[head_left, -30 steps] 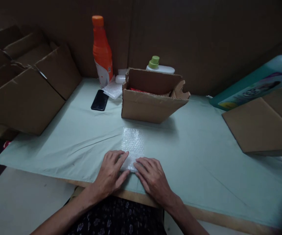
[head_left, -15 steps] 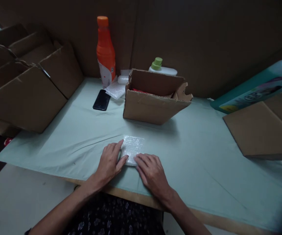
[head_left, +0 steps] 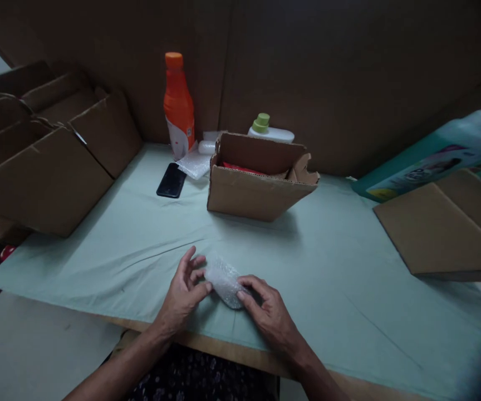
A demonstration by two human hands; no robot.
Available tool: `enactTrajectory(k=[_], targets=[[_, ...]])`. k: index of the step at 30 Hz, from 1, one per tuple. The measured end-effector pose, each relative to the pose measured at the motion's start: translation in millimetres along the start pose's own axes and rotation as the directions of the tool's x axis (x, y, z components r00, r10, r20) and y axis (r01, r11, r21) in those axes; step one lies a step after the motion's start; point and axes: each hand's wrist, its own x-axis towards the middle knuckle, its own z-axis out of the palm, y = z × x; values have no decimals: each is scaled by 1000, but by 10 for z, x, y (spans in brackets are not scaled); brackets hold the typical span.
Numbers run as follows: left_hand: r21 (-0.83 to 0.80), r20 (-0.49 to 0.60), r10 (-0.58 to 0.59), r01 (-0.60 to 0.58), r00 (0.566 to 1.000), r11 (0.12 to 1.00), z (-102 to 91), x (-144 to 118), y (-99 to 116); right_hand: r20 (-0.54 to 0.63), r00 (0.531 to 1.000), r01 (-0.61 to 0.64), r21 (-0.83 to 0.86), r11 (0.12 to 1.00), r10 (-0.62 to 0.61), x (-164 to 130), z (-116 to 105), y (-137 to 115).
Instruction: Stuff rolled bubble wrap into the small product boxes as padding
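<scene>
A clear piece of bubble wrap (head_left: 224, 280) is between my hands near the table's front edge, tilted and partly lifted. My right hand (head_left: 268, 309) pinches its right edge between thumb and fingers. On the other side, my left hand (head_left: 187, 289) has its fingers apart and curled, with the thumb tip close to or touching the wrap's left edge. Whether anything is folded inside the wrap cannot be made out. Beyond it stands an open cardboard box (head_left: 253, 192) with something red inside.
Behind the box are an orange bottle (head_left: 178, 106), a white bottle with a green cap (head_left: 271, 133), more bubble wrap (head_left: 196, 164) and a black phone (head_left: 171, 180). Cardboard boxes (head_left: 40, 178) stand at left. A teal container (head_left: 424, 161) and another box (head_left: 441, 228) are at right.
The bubble wrap lay flat under both hands; now it is lifted and turned at an angle. My right hand has taken hold of its edge, and my left fingers have come off the sheet.
</scene>
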Motion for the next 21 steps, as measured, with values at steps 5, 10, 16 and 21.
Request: enactTrajectory(k=[5, 10, 16, 21], targets=[[42, 90, -88, 84, 992, 996, -9, -51, 6, 94, 995, -15, 1, 1000, 15, -14, 29, -48], [101, 179, -54, 37, 982, 994, 21, -75, 56, 17, 999, -32, 127, 991, 30, 26, -44, 94], [329, 315, 100, -207, 944, 921, 140, 89, 178, 104, 965, -262, 400, 878, 240, 31, -206, 200], [621, 554, 669, -781, 496, 65, 427, 658, 908, -146, 979, -129, 111, 985, 145, 114, -671, 101]])
